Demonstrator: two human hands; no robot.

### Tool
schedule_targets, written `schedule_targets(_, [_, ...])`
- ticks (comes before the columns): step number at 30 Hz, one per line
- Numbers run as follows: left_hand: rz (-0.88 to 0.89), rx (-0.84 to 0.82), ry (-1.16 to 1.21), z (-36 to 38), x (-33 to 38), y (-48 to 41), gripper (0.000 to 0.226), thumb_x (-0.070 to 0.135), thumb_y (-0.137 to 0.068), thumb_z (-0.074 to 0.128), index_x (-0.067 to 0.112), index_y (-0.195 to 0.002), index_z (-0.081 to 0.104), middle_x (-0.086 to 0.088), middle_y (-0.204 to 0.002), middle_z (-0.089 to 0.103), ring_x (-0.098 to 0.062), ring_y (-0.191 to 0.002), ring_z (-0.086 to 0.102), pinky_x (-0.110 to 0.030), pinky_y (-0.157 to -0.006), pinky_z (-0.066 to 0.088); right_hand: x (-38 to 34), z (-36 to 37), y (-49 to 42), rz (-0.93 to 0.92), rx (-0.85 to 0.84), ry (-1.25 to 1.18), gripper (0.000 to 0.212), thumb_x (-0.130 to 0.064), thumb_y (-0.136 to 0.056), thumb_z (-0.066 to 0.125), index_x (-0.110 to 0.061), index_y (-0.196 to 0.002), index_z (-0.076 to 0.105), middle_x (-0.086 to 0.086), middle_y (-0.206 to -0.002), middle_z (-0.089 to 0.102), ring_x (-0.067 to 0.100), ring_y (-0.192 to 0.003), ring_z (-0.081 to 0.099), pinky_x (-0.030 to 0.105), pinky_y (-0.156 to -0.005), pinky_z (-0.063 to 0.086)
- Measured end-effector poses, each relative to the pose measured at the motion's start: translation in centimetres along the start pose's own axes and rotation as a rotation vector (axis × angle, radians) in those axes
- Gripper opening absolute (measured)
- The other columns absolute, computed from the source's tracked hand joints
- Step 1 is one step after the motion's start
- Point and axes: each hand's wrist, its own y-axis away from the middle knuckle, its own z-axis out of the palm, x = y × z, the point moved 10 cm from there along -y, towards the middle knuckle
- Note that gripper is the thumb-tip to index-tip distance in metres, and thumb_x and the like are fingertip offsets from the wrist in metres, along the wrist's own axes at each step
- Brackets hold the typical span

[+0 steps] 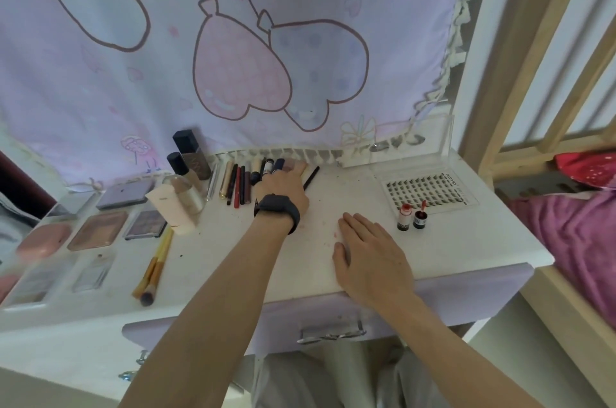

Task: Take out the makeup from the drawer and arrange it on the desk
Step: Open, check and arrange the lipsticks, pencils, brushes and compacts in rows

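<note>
Makeup pencils [238,186] | lash tray [426,191]: "XOYO" | left hand [283,189] there, grip unclear | right hand [370,247] flat, released

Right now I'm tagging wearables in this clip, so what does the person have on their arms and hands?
The left arm and right arm are bare, no sleeves in view. The left wrist carries a black wristband with a broad dark face, like a smartwatch. The right hand shows no ring, watch or glove.

palettes [100,230] lay along desk [350,181] left edge | pencils [238,186] lined back edge, bottles [191,154] left of them | lash tray [430,191] near back-right corner, vials [405,219] before it
</note>
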Motion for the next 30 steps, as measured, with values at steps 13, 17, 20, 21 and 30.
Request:
schedule_targets(13, [-0.055,0.063,1.123,2.1,-4.6,8.4,0.005,0.027,-0.098,0.059,0.027,-0.1,0.063,0.013,-0.086,0.073,0.004,-0.081,0.064,-0.021,-0.081,0.049,0.7,-2.6,1.3,0.118,0.111,-0.28,0.058,-0.051,-0.101,0.04,-0.029,-0.153,0.028,-0.014,-0.147,0.049,0.01,-0.133,0.047,0.033,-0.11,0.038])
schedule_targets(17, [-0.004,0.054,1.236,3.1,-5.2,10.2,0.006,0.021,-0.095,0.064,0.025,-0.098,0.066,0.015,-0.085,0.075,0.001,-0.084,0.066,-0.018,-0.081,0.048,1.8,-3.2,1.8,0.181,0.19,-0.491,0.065,-0.062,-0.095,0.041,-0.034,-0.151,0.024,-0.031,-0.124,0.057,-0.006,-0.108,0.057,0.034,-0.098,0.048])
schedule_targets(20, [0.043,0.091,1.26,3.0,-5.4,11.1,0.01,0.018,-0.091,0.069,0.028,-0.093,0.07,0.015,-0.088,0.074,0.0,-0.082,0.063,-0.01,-0.072,0.045,1.9,-3.5,2.0,0.16,0.223,-0.578,0.058,-0.06,-0.093,0.042,-0.038,-0.145,0.031,-0.035,-0.108,0.057,-0.01,-0.089,0.06,0.019,-0.078,0.048])
schedule_targets(21, [0.057,0.09,1.265,3.0,-5.3,11.2,0.011,0.018,-0.09,0.07,0.028,-0.092,0.071,0.016,-0.088,0.073,0.002,-0.08,0.062,-0.008,-0.07,0.043,1.9,-3.5,2.0,0.148,0.231,-0.589,0.052,-0.059,-0.093,0.041,-0.041,-0.142,0.035,-0.033,-0.105,0.06,-0.008,-0.086,0.061,0.018,-0.074,0.048])
schedule_targets(30, [-0.017,0.107,1.402,3.2,-6.5,11.1,0.014,0.026,-0.097,0.061,0.019,-0.099,0.073,0.007,-0.08,0.072,0.001,-0.073,0.062,-0.013,-0.073,0.049,0.8,-2.6,1.6,-0.014,0.166,-0.37,0.05,-0.068,-0.097,0.029,-0.031,-0.076,0.056,-0.008,-0.061,0.057,0.009,-0.058,0.052,0.031,-0.056,0.043])
